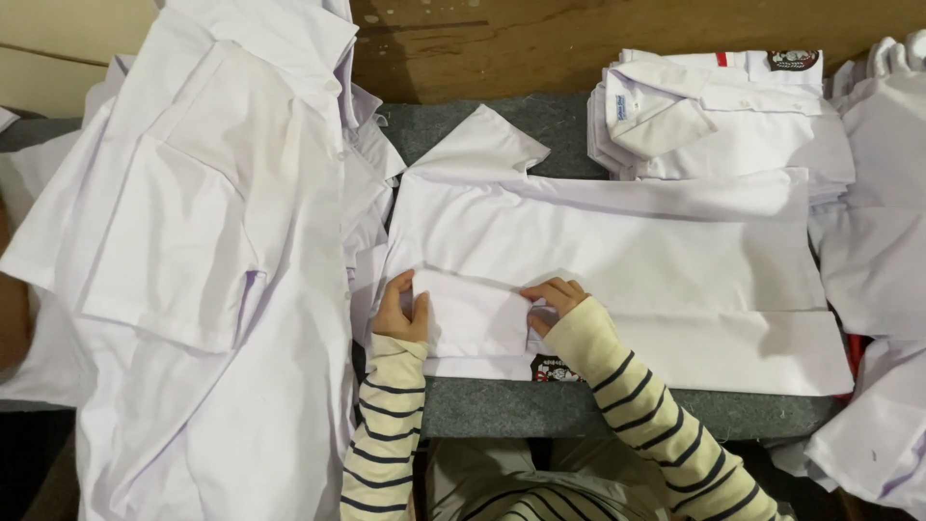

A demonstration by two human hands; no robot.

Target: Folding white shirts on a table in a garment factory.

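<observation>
A white shirt [617, 251] lies spread face down across a grey padded table [540, 410], partly folded lengthwise. One short sleeve [468, 314] is folded in over its near left part. My left hand [397, 309] grips the sleeve's left edge with bent fingers. My right hand [553, 299] pinches the sleeve's right edge against the shirt body. A dark round badge [555, 369] shows at the shirt's near edge, below my right wrist. Both my arms wear cream sleeves with dark stripes.
A big heap of loose white shirts [203, 251] hangs over the table's left side. Folded white shirts [714, 116] are stacked at the back right. More white shirts [883, 289] lie along the right edge. A wooden wall [540, 43] stands behind the table.
</observation>
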